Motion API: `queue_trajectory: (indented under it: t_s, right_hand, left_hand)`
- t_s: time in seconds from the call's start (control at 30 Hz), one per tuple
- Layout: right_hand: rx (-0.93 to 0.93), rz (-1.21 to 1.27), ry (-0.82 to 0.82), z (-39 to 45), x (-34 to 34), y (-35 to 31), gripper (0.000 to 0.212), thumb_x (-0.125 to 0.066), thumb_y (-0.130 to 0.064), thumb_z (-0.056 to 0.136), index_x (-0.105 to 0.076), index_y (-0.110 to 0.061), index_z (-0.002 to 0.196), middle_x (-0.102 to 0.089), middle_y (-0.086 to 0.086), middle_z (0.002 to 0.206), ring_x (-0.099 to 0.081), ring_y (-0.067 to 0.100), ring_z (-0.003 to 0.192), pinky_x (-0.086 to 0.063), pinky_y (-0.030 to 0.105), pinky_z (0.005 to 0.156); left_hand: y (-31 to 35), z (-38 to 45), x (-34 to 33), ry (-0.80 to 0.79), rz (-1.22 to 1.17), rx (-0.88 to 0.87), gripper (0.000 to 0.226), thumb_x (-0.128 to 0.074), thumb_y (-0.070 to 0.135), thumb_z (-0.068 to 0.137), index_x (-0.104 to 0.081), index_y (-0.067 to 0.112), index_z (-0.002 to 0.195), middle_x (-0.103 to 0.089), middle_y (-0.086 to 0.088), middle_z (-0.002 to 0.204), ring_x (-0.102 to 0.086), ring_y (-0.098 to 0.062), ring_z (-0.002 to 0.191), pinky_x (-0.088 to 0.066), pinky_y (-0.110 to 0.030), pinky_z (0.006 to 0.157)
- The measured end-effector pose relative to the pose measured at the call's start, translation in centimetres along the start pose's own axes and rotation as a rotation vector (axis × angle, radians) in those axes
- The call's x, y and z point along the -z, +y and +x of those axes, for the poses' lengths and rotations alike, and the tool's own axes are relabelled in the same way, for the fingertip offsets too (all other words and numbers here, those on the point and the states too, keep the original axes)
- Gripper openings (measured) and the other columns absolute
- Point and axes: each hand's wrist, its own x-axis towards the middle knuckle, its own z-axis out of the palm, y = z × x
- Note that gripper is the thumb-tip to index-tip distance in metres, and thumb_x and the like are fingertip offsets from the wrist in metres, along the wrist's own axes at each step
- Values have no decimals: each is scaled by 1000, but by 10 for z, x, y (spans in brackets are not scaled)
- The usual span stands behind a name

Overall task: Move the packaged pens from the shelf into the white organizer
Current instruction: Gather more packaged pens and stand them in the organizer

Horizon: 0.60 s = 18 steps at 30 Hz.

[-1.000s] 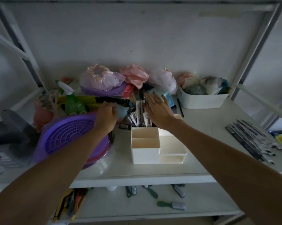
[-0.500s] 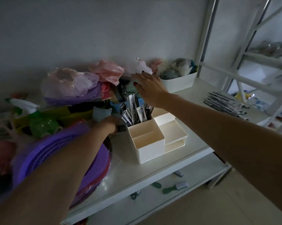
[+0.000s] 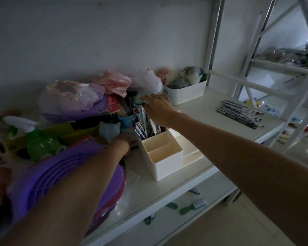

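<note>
While both bare arms reach over the white shelf (image 3: 199, 121), the white organizer (image 3: 164, 157) stands near the shelf's front edge, its two front compartments bare and its tall rear compartment packed with upright packaged pens (image 3: 146, 126). A second batch of packaged pens (image 3: 238, 115) lies flat in a fanned row toward the shelf's right end, well apart from the organizer and from both hands.

The right hand (image 3: 157, 108) hovers palm down above the tops of the upright pens, fingers spread and slightly curled, their tips near a pale plastic bag (image 3: 150, 81); it pinches nothing that shows. The left hand (image 3: 124, 142) sits low just left of the organizer's rear corner, knuckles up and fingers curled downward out of sight behind the wrist, so I cannot tell whether it grips anything. It touches or nearly touches a pale blue soft item (image 3: 109, 129).

Left of the organizer, a stack of purple plastic lids (image 3: 48, 176) overhangs the front edge, with a green spray bottle (image 3: 38, 144) behind it. Pink and lilac bags (image 3: 73, 96) pile against the back wall. A white bin (image 3: 187, 91) full of crumpled bags stands at the rear, just right of the right hand. Small brushes (image 3: 194, 205) lie on the lower shelf.
</note>
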Motion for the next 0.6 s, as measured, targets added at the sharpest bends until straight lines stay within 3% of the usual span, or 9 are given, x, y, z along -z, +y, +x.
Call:
queue_trajectory:
  t_s: [0.03,0.07,0.1,0.17,0.3,0.4,0.43,0.5,0.6]
  right_hand:
    - [28,-23,-29,0,-2,-4,35,-33,-23,97,-51,-15,126,-55,9,135,-45,26,127,-27,44,108]
    - [58,-36,-51,0,-4,-8,34,-33,-23,97,-53,-16,123,-56,7,134,-46,25,127,-26,43,108]
    - [82,-40,-61,0,-6,-12,34,-33,-24,97,-55,-17,122,-57,5,133,-46,24,126,-25,42,108]
    - [113,-41,-56,-1,-9,-16,33,-34,-23,96,-56,-17,119,-59,4,130,-47,23,125,-25,42,108]
    - [132,-59,-44,1,-7,-17,30,-38,-20,94,-58,-16,117,-60,4,127,-47,22,125,-24,43,110]
    - [123,-59,-32,6,-1,-14,29,-40,-19,95,-57,-14,117,-61,5,127,-50,24,122,-26,42,108]
    - [129,-74,-39,8,0,-15,29,-40,-18,94,-57,-14,118,-60,6,127,-50,25,122,-27,42,107]
    - [137,-109,-70,13,3,-18,31,-44,-17,92,-54,-13,121,-59,9,129,-49,28,122,-30,42,104]
    - [153,-24,-60,18,7,-30,43,-50,-25,91,-43,-15,133,-54,12,134,-45,30,125,-31,43,103]
  left_hand:
    - [-4,10,-10,51,-64,24,37,-42,1,96,-45,-5,133,-46,-21,142,-44,-30,131,-42,9,55]
    - [-7,13,-15,147,-164,89,36,-40,1,96,-46,-2,132,-46,-19,142,-44,-28,131,-44,-1,81]
    - [-7,8,-13,184,-116,72,35,-38,1,97,-46,-1,131,-45,-17,142,-44,-26,131,-40,-15,99]
    - [-10,10,-14,172,-47,53,35,-35,2,98,-44,0,132,-44,-15,143,-42,-25,133,-33,-28,108]
    - [-21,3,-5,119,-55,93,37,-41,4,96,-46,1,132,-49,-18,139,-48,-31,127,-40,-35,105]
    - [-37,-11,28,183,-72,93,32,-44,6,94,-55,0,123,-59,-18,128,-60,-32,107,-52,-27,71]
    - [-40,-18,43,204,-55,93,30,-45,7,94,-57,-1,120,-61,-20,125,-61,-33,102,-51,-28,70]
    - [-42,-37,75,341,-20,98,26,-48,7,92,-59,-3,114,-60,-23,121,-59,-35,104,-49,-36,82]
    - [-29,-70,121,530,18,64,21,-54,4,90,-62,-6,106,-61,-28,112,-58,-36,93,-45,-39,78]
